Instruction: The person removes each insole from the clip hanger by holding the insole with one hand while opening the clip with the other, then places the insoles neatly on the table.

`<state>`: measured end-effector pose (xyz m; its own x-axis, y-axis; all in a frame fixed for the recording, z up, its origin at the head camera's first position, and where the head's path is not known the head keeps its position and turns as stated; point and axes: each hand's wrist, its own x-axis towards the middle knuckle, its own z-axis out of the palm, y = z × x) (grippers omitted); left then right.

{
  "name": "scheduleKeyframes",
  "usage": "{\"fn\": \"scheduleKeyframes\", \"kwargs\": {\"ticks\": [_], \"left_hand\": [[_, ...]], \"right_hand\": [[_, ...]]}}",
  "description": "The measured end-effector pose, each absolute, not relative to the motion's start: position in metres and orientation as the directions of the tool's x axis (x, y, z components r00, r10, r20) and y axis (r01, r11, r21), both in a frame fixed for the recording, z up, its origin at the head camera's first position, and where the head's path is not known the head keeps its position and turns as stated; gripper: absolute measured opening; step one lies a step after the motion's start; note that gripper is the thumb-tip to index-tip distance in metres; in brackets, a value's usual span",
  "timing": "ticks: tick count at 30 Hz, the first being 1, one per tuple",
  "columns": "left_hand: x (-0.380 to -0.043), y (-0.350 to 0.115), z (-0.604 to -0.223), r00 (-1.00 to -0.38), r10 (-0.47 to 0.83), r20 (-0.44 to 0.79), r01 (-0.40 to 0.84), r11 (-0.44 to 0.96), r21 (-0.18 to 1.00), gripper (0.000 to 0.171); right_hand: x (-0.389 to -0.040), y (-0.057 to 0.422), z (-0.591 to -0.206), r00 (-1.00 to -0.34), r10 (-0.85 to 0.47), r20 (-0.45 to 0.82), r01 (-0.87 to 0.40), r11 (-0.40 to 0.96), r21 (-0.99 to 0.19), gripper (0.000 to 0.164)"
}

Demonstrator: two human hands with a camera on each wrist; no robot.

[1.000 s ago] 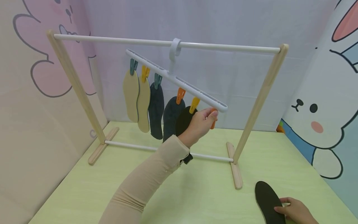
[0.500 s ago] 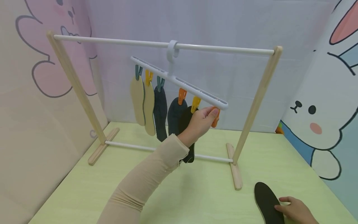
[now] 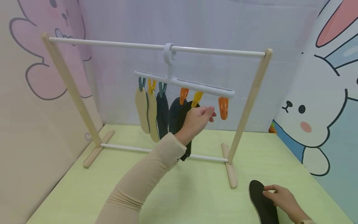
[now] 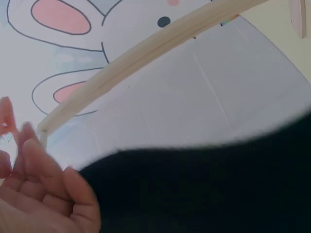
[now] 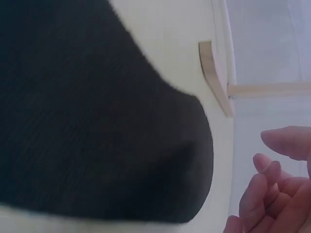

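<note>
My left hand [image 3: 198, 119], its fingers loosely curled, is just left of an orange clip [image 3: 223, 108] at the right end of a white hanger [image 3: 207, 87]. Nothing hangs from that clip. A black insole [image 3: 185, 119] held by a yellow clip [image 3: 197, 99] hangs beside the hand; it fills the lower left wrist view as a dark shape. Low on the right, my right hand [image 3: 282, 199] hovers over another black insole [image 3: 264, 205] on the table. The right wrist view shows its thumb and fingers [image 5: 286, 142] apart, with nothing between them.
The hanger hooks over the top rod [image 3: 117, 45] of a wooden stand [image 3: 249, 105]. Two beige insoles [image 3: 142, 110] and two dark blue insoles [image 3: 162, 110] hang from other clips. The stand's foot [image 3: 230, 168] rests on the pale green table [image 3: 212, 199].
My left hand has let go of the orange clip. The hanger has swung closer to level, its right end rising. My right hand has moved up and left and let go of the black insole.
</note>
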<state>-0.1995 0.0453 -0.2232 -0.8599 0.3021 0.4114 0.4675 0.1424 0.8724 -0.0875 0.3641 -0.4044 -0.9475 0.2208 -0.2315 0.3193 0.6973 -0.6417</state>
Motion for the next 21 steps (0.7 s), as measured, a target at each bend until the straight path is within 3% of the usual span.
{"fn": "scheduleKeyframes", "kwargs": {"ticks": [5, 10, 12, 17, 21], "left_hand": [[-0.207, 0.04, -0.225, -0.826, 0.158, 0.54, 0.563, 0.205, 0.801, 0.042], [-0.211, 0.034, -0.223, -0.794, 0.056, 0.605, 0.6, 0.23, 0.766, 0.024], [-0.211, 0.034, -0.222, -0.806, 0.065, 0.589, 0.587, 0.224, 0.778, 0.02], [-0.21, 0.039, -0.217, -0.846, 0.148, 0.512, 0.533, 0.267, 0.803, 0.039], [-0.209, 0.043, -0.214, -0.873, 0.22, 0.434, 0.485, 0.307, 0.819, 0.044]], "right_hand": [[-0.1, 0.339, -0.394, -0.965, 0.197, -0.173, 0.262, 0.711, -0.653, 0.035], [-0.114, 0.316, -0.387, -0.98, 0.157, -0.123, 0.198, 0.692, -0.694, 0.032], [-0.118, 0.308, -0.385, -0.988, 0.125, -0.095, 0.155, 0.677, -0.72, 0.032], [-0.132, 0.287, -0.371, -1.0, 0.023, 0.018, 0.001, 0.648, -0.761, 0.038], [-0.149, 0.265, -0.352, -0.992, -0.049, 0.117, -0.123, 0.61, -0.783, 0.047]]}}
